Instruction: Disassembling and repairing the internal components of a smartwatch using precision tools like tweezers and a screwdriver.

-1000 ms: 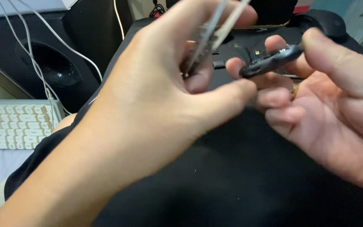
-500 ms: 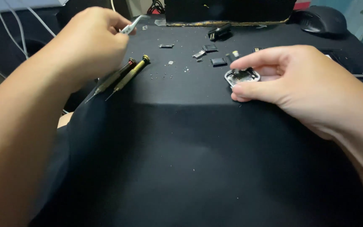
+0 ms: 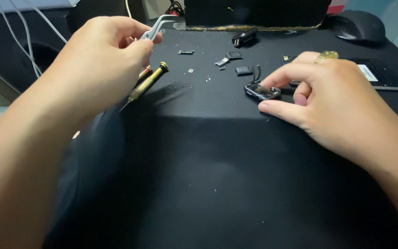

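On the black mat (image 3: pixel 217 184), right of centre, a small dark device casing (image 3: pixel 262 91) is pinned between the fingertips and thumb of the right hand (image 3: pixel 328 99). Curved metal tweezers (image 3: pixel 155 28) are pinched in the raised left hand (image 3: pixel 100 60). A brass-handled screwdriver (image 3: pixel 146 85) is seen just beside that hand, with small loose dark parts (image 3: pixel 233 57) scattered behind the casing.

The left hand (image 3: pixel 100 60) is raised at upper left, back toward the camera, fingers curled in and thumb and forefinger pinched together near the top. Its bare forearm runs down to the lower left corner, filling that side. The right hand (image 3: pixel 328 97) lies low at the right, palm down, knuckles up, index finger and thumb stretched leftward with their tips close together. A ring shows on one finger. Its forearm leaves at lower right.
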